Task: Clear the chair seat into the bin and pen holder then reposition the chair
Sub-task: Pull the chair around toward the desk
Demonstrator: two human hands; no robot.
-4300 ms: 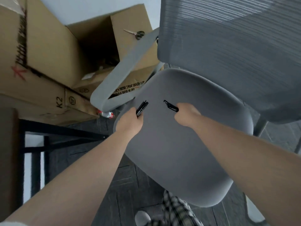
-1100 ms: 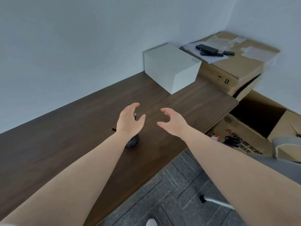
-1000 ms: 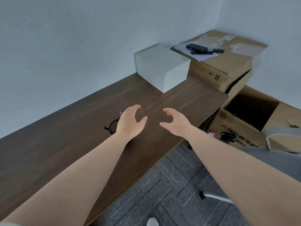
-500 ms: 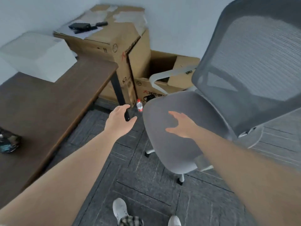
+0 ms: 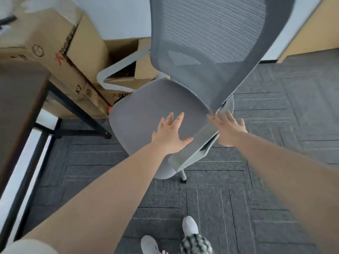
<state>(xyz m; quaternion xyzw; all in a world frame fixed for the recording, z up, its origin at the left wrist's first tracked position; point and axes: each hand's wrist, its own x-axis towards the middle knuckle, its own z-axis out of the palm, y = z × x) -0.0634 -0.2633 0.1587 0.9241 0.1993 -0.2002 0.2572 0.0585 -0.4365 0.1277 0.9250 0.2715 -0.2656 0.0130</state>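
A grey office chair stands in front of me, its bare seat (image 5: 146, 107) tilted in view and its mesh backrest (image 5: 211, 33) rising behind. My left hand (image 5: 169, 137) is spread flat over the near right part of the seat, holding nothing. My right hand (image 5: 229, 131) hovers open with fingers apart by the near armrest (image 5: 194, 154), close to the base of the backrest. The far armrest (image 5: 119, 67) shows on the left. No pens, bin or pen holder are in view.
A dark wooden desk (image 5: 16, 99) with black legs (image 5: 77, 110) stands at the left. Stacked cardboard boxes (image 5: 60, 44) fill the corner behind the chair. Grey carpet tiles (image 5: 275, 125) cover the floor to the right and near my shoes (image 5: 189, 226).
Earlier both hands held black pens over the seat, then opened above the desk. The view has since swung back to the chair, and both empty hands have reached onto it.
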